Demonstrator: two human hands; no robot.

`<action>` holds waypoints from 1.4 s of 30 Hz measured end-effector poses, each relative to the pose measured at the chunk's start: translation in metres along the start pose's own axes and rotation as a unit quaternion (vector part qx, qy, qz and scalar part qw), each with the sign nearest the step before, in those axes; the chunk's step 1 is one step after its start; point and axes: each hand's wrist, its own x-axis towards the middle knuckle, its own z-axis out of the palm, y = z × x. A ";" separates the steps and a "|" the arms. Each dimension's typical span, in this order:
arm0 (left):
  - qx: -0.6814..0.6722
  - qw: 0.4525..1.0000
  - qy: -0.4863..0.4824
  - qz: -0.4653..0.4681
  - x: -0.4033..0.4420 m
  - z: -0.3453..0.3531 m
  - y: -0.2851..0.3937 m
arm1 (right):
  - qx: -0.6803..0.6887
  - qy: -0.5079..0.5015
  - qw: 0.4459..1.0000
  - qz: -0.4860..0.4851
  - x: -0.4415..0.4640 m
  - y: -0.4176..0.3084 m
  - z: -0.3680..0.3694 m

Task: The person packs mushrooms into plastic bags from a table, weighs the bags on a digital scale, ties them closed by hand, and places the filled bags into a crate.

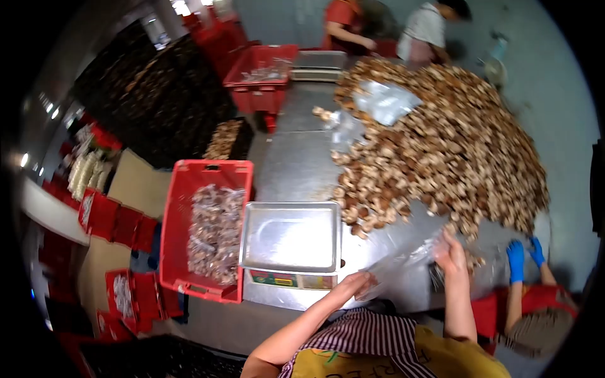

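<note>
A clear plastic bag (406,261) is stretched between my two hands above the metal table's front edge. My left hand (363,285) is closed on the bag's lower left end, just right of the weighing scale (291,238). At the bag's right end, my right hand (450,253) grips the plastic, close to the near edge of a large mushroom pile (441,148). Some mushrooms in clear plastic (476,261) lie beside my right hand.
A red crate (167,233) of bagged mushrooms stands left of the scale. A co-worker's blue-gloved hands (516,259) are at the right. Two people (343,28) work at the far end, near another scale (318,61) and red crate (255,97). Dark crates (151,94) are stacked left.
</note>
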 end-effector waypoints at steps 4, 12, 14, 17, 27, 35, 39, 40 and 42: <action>0.184 0.979 -0.080 -0.025 0.009 0.010 -0.009 | 0.020 0.024 1.000 -0.003 0.011 0.006 -0.030; -0.398 0.887 0.234 0.015 0.053 -0.010 0.015 | -0.223 -0.055 0.957 0.178 -0.013 0.042 -0.076; -0.476 0.876 0.071 0.012 0.078 -0.056 -0.051 | 0.079 -0.118 0.981 0.134 0.001 0.061 -0.095; -0.469 0.874 0.123 -0.031 0.097 -0.051 -0.073 | 0.029 0.091 0.990 0.100 -0.011 0.064 -0.029; -0.096 0.873 0.470 0.085 0.167 -0.062 -0.063 | 0.018 0.024 0.972 0.233 0.099 0.141 -0.036; -0.086 0.923 0.365 0.090 0.257 -0.076 0.049 | 0.081 0.087 0.991 0.054 0.215 0.090 -0.046; -0.085 0.934 0.341 0.067 0.280 -0.089 0.048 | 0.081 0.173 0.982 0.005 0.191 0.056 0.009; -0.079 0.926 0.363 0.065 0.280 -0.093 0.046 | 0.015 0.115 0.993 0.028 0.193 0.061 0.004; -0.070 0.914 0.396 0.053 0.270 -0.092 0.035 | -0.050 0.056 0.996 0.052 0.193 0.068 0.012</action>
